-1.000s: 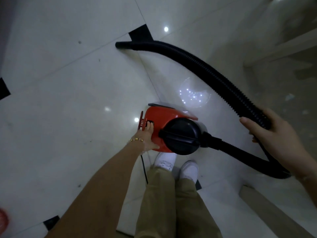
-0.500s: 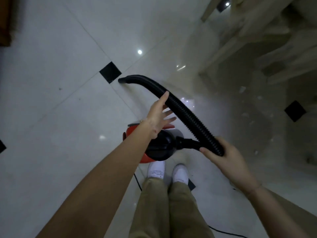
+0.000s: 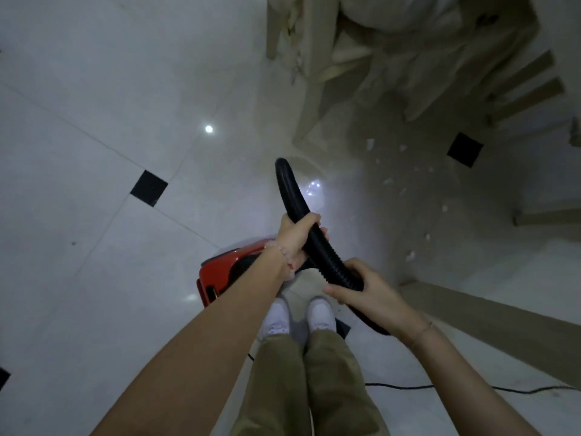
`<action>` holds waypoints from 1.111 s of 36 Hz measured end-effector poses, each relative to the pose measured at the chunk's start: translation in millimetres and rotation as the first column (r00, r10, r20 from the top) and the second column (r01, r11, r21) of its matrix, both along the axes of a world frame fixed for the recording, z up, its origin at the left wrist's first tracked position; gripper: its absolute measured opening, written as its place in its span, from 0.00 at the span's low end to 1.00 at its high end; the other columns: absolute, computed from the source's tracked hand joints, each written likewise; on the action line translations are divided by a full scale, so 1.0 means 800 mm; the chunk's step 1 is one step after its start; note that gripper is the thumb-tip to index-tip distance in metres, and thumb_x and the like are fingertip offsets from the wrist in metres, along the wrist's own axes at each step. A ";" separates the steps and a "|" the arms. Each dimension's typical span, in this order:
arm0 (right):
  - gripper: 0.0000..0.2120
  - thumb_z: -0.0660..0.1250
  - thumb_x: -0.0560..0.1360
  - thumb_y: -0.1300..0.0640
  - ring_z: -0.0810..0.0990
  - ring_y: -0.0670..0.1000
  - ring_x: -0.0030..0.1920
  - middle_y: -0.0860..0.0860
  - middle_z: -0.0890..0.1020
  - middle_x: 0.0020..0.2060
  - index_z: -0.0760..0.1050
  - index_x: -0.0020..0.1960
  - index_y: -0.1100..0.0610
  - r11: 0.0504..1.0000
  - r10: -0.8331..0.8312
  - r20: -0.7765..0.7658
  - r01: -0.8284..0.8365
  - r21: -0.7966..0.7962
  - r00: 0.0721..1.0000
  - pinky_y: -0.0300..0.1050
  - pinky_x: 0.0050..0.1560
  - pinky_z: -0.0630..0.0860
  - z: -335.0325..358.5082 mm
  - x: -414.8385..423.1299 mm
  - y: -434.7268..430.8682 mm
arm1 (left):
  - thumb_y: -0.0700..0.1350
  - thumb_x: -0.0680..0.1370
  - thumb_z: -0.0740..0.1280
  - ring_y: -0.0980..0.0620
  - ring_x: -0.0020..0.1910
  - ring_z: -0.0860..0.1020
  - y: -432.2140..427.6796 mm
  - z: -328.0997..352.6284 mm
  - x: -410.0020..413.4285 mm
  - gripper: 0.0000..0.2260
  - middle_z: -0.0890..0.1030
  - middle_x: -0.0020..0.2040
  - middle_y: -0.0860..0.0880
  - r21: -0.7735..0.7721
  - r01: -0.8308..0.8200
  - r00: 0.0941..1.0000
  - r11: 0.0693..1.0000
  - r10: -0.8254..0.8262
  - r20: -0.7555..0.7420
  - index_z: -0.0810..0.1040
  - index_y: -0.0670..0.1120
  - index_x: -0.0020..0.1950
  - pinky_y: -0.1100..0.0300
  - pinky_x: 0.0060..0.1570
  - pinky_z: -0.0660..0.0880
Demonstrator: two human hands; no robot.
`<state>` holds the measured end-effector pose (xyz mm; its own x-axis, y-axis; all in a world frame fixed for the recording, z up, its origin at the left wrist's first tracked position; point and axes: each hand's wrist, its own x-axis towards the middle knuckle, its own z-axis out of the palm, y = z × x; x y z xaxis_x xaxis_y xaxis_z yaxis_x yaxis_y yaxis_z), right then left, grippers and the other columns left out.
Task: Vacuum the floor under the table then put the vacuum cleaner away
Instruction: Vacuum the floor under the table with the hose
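The left hand (image 3: 295, 237) and right hand (image 3: 371, 297) both clasp the black hose (image 3: 290, 196) at centre frame, above the red vacuum cleaner (image 3: 217, 275); white scraps (image 3: 388, 181) and pale furniture legs (image 3: 310, 99) lie upper right, a cord (image 3: 408, 387) lower right

Glossy white tile floor (image 3: 94, 146) with black inset squares (image 3: 149, 188), a light reflection (image 3: 208, 129), pale furniture legs (image 3: 309, 111) beyond

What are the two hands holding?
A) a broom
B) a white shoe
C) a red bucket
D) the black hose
D: the left hand and the right hand both grip the black hose, one ahead of the other.
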<state>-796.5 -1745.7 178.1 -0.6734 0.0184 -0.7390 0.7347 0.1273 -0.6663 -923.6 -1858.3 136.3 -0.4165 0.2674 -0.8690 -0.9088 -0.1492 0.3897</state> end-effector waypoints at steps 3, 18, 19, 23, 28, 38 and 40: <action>0.14 0.72 0.71 0.46 0.79 0.48 0.40 0.47 0.80 0.40 0.74 0.53 0.50 0.991 -0.103 0.006 0.103 -0.091 0.995 0.46 0.43 0.78 0.001 0.017 -0.002 | 0.37 0.75 0.67 0.51 0.31 0.77 0.022 0.005 0.022 0.14 0.73 0.36 0.44 -0.017 0.160 0.986 0.987 -0.161 -0.033 0.66 0.42 0.55 0.57 0.34 0.78; 0.08 0.64 0.75 0.40 0.76 0.44 0.39 0.40 0.77 0.36 0.72 0.47 0.43 0.925 -0.378 0.017 0.378 -0.019 0.926 0.41 0.43 0.71 -0.037 0.080 -0.002 | 0.36 0.75 0.69 0.48 0.38 0.78 0.081 -0.009 0.056 0.22 0.75 0.45 0.43 -0.087 0.453 0.892 0.887 -0.450 0.048 0.62 0.45 0.64 0.50 0.44 0.80; 0.08 0.64 0.75 0.39 0.76 0.44 0.40 0.40 0.77 0.36 0.72 0.47 0.43 0.924 -0.381 0.021 0.381 -0.018 0.924 0.42 0.43 0.71 -0.040 0.080 -0.002 | 0.36 0.74 0.69 0.48 0.39 0.78 0.082 -0.012 0.055 0.24 0.75 0.46 0.43 -0.106 0.459 0.889 0.882 -0.456 0.049 0.61 0.46 0.66 0.49 0.45 0.80; 0.09 0.64 0.74 0.38 0.77 0.46 0.36 0.42 0.79 0.34 0.73 0.45 0.42 0.925 -0.379 0.022 0.379 -0.006 0.925 0.43 0.40 0.72 -0.044 0.074 0.004 | 0.36 0.74 0.69 0.47 0.40 0.77 0.085 -0.023 0.050 0.26 0.74 0.47 0.43 -0.159 0.423 0.903 0.892 -0.429 -0.004 0.60 0.47 0.66 0.47 0.49 0.80; 0.17 0.64 0.70 0.34 0.78 0.48 0.33 0.47 0.79 0.30 0.76 0.44 0.48 0.932 -0.362 0.045 0.362 0.006 0.931 0.49 0.39 0.77 -0.047 0.062 0.018 | 0.41 0.74 0.71 0.49 0.36 0.78 0.096 -0.035 0.043 0.25 0.75 0.45 0.43 -0.171 0.324 0.943 0.930 -0.333 -0.021 0.62 0.49 0.65 0.51 0.43 0.81; 0.18 0.64 0.75 0.39 0.78 0.48 0.31 0.49 0.79 0.32 0.75 0.47 0.55 0.938 -0.346 0.060 0.345 0.024 0.936 0.47 0.40 0.76 -0.054 0.035 0.031 | 0.48 0.79 0.64 0.49 0.31 0.75 0.109 -0.045 0.015 0.20 0.73 0.37 0.44 -0.234 0.370 0.915 0.899 -0.397 -0.075 0.61 0.48 0.66 0.52 0.39 0.79; 0.17 0.64 0.75 0.40 0.78 0.48 0.31 0.49 0.79 0.32 0.75 0.47 0.55 0.937 -0.349 0.057 0.348 0.025 0.935 0.46 0.38 0.76 -0.057 0.027 0.032 | 0.47 0.79 0.64 0.49 0.31 0.75 0.110 -0.051 0.009 0.20 0.73 0.38 0.44 -0.240 0.363 0.916 0.900 -0.392 -0.085 0.60 0.47 0.67 0.52 0.39 0.79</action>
